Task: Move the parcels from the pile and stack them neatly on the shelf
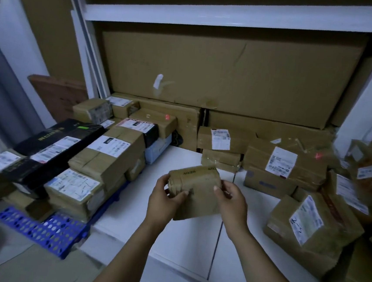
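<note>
Nearest the camera, the left hand point(166, 195) and the right hand point(231, 202) hold one small brown parcel point(198, 192) between them. Each grip is closed on an end of it, thumbs on the near face and fingers curled behind, and it hangs clear above the white surface point(170, 241). Its wrapping looks crumpled and taped smooth, so the likeliest slip is the parcel sliding out if one hand lets go before the other has a firm hold. It also sits tilted, and set down that way it would probably lie crooked and spoil a neat stack. To the left, low down, a blue perforated pallet point(42, 229) carries an orderly stack of labelled boxes point(108, 154) with a long black box point(60, 138) lying across its far side. A careless reach over them could nudge the upper ones off. To the right a loose pile of parcels point(309, 221) leans at odd angles, and pulling one from low in it may bring its neighbours down. Further back, two flat parcels point(220, 160) sit against a large cardboard sheet point(232, 77) that fills the rear of the shelf bay. Above it runs the white shelf board point(237, 20), and the sheet limits the depth left for stacking.
</note>
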